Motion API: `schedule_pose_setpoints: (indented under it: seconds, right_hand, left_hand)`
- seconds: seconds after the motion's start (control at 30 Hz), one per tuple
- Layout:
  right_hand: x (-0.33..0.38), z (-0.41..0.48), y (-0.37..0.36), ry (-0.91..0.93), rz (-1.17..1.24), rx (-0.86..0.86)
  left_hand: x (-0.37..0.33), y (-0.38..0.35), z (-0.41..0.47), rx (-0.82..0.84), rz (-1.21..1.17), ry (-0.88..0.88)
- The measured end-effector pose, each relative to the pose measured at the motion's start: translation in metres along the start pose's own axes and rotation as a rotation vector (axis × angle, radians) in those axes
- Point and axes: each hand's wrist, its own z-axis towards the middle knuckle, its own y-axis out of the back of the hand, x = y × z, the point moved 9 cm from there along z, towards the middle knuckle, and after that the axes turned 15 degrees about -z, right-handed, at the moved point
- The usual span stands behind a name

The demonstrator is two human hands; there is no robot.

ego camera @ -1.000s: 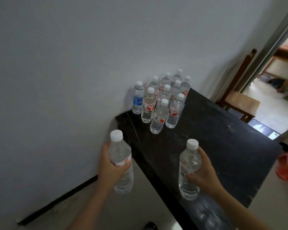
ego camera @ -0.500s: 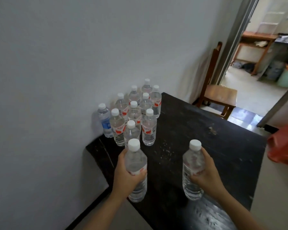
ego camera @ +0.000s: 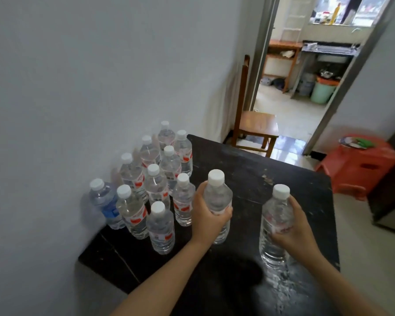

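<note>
My left hand (ego camera: 206,218) grips a clear water bottle with a white cap (ego camera: 217,197), upright over the black table (ego camera: 249,165), just right of the standing group. My right hand (ego camera: 293,229) grips a second clear bottle (ego camera: 275,215), also upright, above the table's right part. Several white-capped water bottles (ego camera: 156,190) with red labels stand clustered against the wall at the table's left. One blue-labelled bottle (ego camera: 105,204) stands at the cluster's left end.
A grey wall runs along the table's left side. Beyond the table's far end stands a wooden chair (ego camera: 255,126) by an open doorway. A red plastic stool (ego camera: 360,165) with a plate on it sits at the right, and a dark cabinet stands at the far right edge.
Both hands carried their bottles forward over the table. The left bottle moved from beyond the table's left edge to beside the cluster. The view swung right toward the doorway.
</note>
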Motion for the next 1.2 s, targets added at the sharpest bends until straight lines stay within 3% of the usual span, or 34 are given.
schedule_pose_setpoints:
  seconds: [0.5, 0.73, 1.2]
  right_hand:
    - [0.009, 0.085, 0.007, -0.066, -0.063, -0.119]
    - [-0.008, 0.111, -0.013, -0.105, -0.107, -0.078]
    - [0.012, 0.211, -0.088, -0.03, 0.004, 0.122]
  left_hand:
    - [0.032, -0.02, 0.077, -0.101, 0.101, 0.015]
    - [0.047, -0.013, 0.103, -0.263, 0.336, 0.112]
    - [0.099, 0.003, 0.112, -0.69, 0.253, 0.224]
